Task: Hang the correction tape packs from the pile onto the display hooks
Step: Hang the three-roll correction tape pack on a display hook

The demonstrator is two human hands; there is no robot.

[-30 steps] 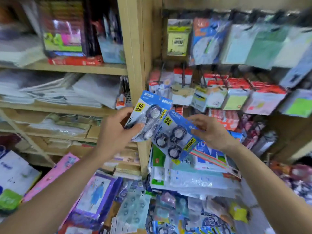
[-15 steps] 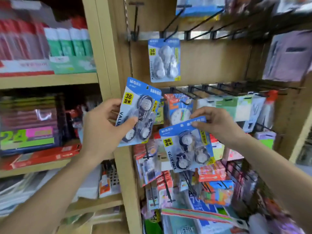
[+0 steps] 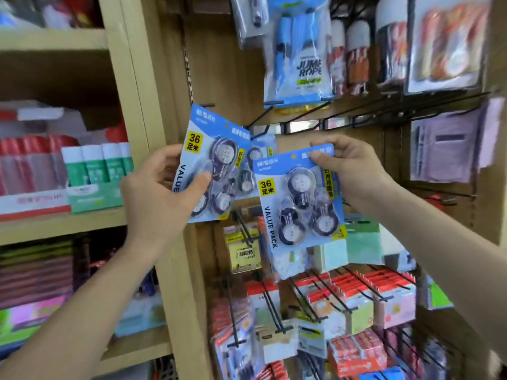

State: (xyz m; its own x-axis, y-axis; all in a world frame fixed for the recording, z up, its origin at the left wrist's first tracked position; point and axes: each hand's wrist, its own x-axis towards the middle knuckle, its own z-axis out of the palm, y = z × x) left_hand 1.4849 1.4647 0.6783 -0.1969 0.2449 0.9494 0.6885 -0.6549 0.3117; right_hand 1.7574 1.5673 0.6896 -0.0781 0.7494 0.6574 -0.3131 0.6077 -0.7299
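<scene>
My left hand grips a blue correction tape pack by its left edge, thumb across the front. My right hand pinches the top right corner of a second blue pack, which hangs a little lower and to the right. Between them a third pack hangs against the wooden back panel, mostly hidden by the two held packs. Black wire display hooks jut out from a rail just above both held packs.
A jump rope pack hangs above the hooks. Glue stick boxes fill the left shelf beyond a wooden upright. Lower hooks carry sticky note packs. A purple pack hangs at right.
Both hands have lifted their packs up to the hook row. The view has tilted upward, so the hanging pack now sits behind the held ones.
</scene>
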